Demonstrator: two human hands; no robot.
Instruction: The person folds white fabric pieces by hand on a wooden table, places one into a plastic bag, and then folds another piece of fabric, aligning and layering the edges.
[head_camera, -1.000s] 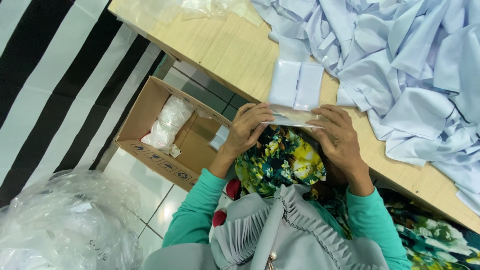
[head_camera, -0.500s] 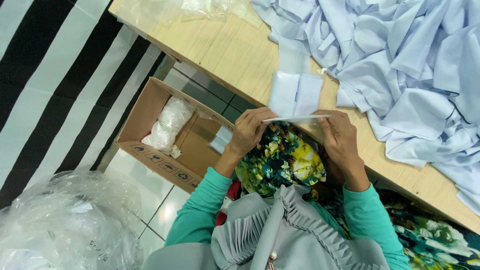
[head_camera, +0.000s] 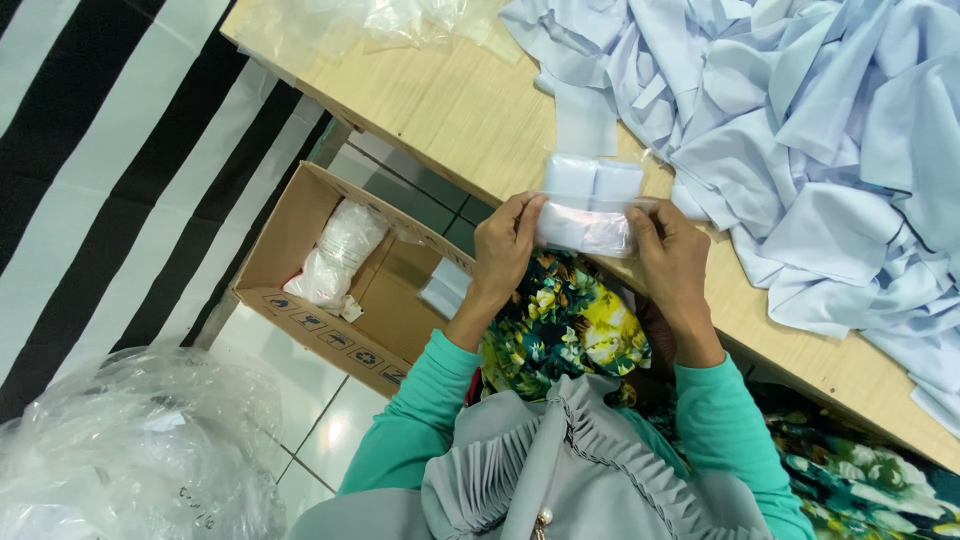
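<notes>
Biggest thing here is the wooden table (head_camera: 440, 110), running from about 10 o'clock down to 4 o'clock. A big heap of pale blue fabric (head_camera: 800, 130) covers its 1 to 3 o'clock end. Down at 8 o'clock sits a crumpled clear plastic bag (head_camera: 130, 450) on the tiled floor, and at 9 o'clock an open cardboard box (head_camera: 330, 290) with white bagged bundles inside. Dead centre, both hands are clenched on a small clear plastic packet (head_camera: 585, 230) of folded white cloth, held right at the table edge. The left hand (head_camera: 505, 250) pinches its left end, the right hand (head_camera: 670, 260) grips the right end. Just above it, at 12 o'clock, folded white pieces (head_camera: 592, 180) lie on the table.
</notes>
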